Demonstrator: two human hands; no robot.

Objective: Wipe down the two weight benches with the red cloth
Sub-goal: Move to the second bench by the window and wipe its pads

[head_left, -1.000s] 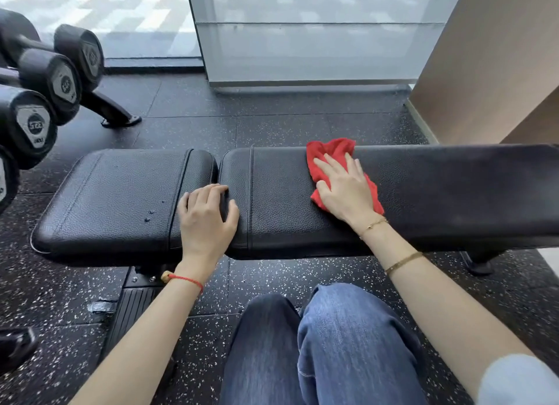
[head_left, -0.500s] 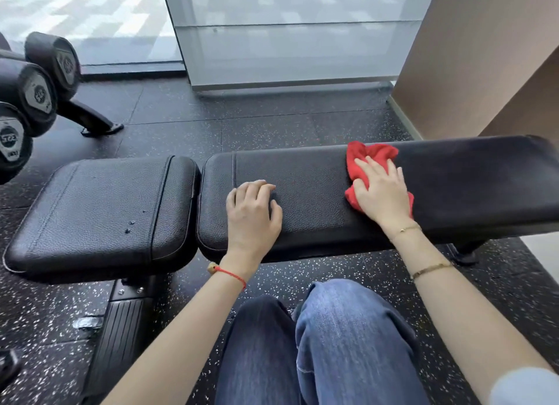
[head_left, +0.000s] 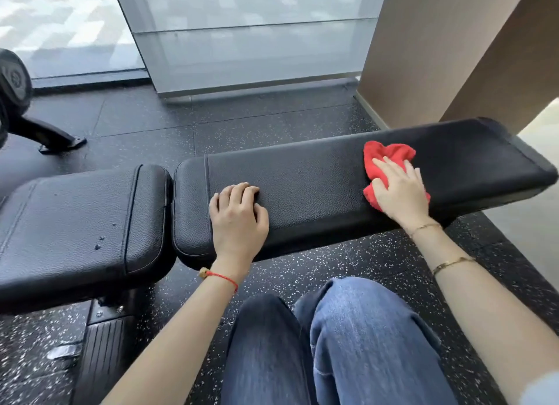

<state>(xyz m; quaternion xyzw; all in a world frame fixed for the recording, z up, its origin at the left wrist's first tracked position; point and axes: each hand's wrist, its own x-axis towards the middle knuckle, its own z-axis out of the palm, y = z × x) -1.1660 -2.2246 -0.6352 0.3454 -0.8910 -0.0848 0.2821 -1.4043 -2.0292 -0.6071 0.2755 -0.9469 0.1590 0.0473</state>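
A black padded weight bench lies across the view in two parts: a long back pad (head_left: 317, 186) and a shorter seat pad (head_left: 72, 223) to its left. My right hand (head_left: 400, 192) presses flat on the red cloth (head_left: 384, 159) near the right end of the long pad. My left hand (head_left: 239, 217) rests on the same pad near its left end, fingers curled, holding nothing. Only one bench is in view.
A dumbbell rack (head_left: 18, 102) with a black foot stands at the far left. A glass panel (head_left: 248, 41) and a brown wall (head_left: 438, 56) rise behind the bench. My knees in jeans (head_left: 332, 344) are below, over speckled black rubber floor (head_left: 211, 123).
My right hand has slid the red cloth rightward along the long pad. My left hand moved from the gap between the pads onto the long pad. The view has shifted right.
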